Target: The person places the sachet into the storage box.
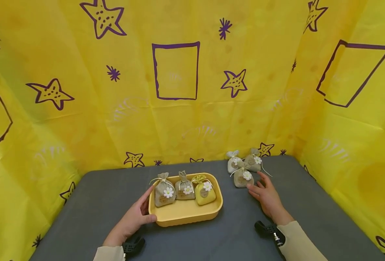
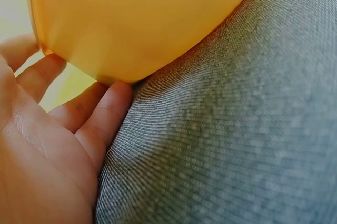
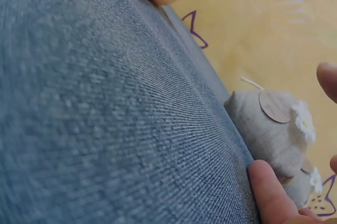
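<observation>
My left hand [image 1: 132, 217] grips the left end of a yellow rounded tray [image 1: 189, 220], its thumb by the front corner and its fingers along the side. In the left wrist view the fingertips touch the tray's wall [image 2: 147, 19]. Lined up in the tray are a grey-beige sachet [image 1: 161, 188], a brown sachet [image 1: 180, 194] and a yellow sachet [image 1: 200, 195], each tied and bearing a white flower. My right hand [image 1: 270, 199], fingers parted, is beside a tan sachet [image 1: 239, 179]; contact cannot be told. Behind that one stand a white sachet [image 1: 231, 166] and a brownish sachet [image 1: 251, 166].
A dark grey cloth [image 1: 114, 192] covers the table. Yellow drapes [image 1: 179, 127] with purple stars rise behind it and at both sides. Black wrist bands [image 1: 267, 229] sit at the cuffs of beige sleeves [image 1: 300, 241].
</observation>
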Tool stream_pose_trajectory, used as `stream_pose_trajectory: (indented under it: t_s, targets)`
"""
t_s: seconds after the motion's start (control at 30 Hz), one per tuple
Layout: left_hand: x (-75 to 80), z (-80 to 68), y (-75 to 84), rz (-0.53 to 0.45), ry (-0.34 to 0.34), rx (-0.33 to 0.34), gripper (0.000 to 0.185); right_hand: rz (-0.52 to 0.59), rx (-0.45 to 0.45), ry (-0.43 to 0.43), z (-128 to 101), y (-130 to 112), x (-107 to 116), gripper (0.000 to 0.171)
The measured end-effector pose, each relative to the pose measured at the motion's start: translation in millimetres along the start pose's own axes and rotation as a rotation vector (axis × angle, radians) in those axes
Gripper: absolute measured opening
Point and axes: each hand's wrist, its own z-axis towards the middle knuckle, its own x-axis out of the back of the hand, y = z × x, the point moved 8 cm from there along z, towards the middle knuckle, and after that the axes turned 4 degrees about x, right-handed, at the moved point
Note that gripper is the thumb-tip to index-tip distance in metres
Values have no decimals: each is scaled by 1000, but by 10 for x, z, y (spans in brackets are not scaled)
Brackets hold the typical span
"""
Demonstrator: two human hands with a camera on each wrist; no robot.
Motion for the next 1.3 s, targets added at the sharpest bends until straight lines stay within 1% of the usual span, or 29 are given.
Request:
stream_pose_trajectory:
  t_s: [0.13, 0.2, 0.33, 0.43, 0.53, 0.6, 0.67, 0.8, 0.9, 0.97, 1.17, 1.3]
  targets:
    - [1, 4, 22, -15, -3, -9, 102, -39, 2, -4, 32, 20, 22, 89]
    - [1, 6, 22, -14, -6, -7, 102, -107, 6, -1, 54, 35, 49, 88]
    - [8, -18, -10, -13, -4, 0, 102, -243, 27, -23, 88, 65, 48, 87]
    - [13, -49, -40, -10, 3, 11, 101, -321, 58, -50, 98, 84, 5, 87]
    - [2, -54, -35, -15, 4, 8, 101, -409, 102, -49, 140, 62, -18, 84]
    - [-16, -46, -19, -25, -4, 1, 100, -446, 119, -44, 188, 43, -19, 82]
    - [-25, -32, 4, -29, -10, -14, 101, -460, 121, -36, 235, 31, -11, 81]
    - [-20, -25, 20, -35, -16, -36, 101, -482, 110, -60, 291, 53, -15, 81]
    - [-8, -18, 10, -35, -16, -37, 101, -517, 112, -85, 302, 68, -19, 80]
    - [-7, -20, -4, -37, -17, -32, 100, -527, 109, -83, 296, 78, -11, 77]
    - [-9, -20, -29, -17, -6, -28, 101, -495, 102, -68, 249, 70, -12, 64]
    - [-14, -15, 1, -11, -1, -34, 99, -461, 102, -52, 238, 44, -4, 59]
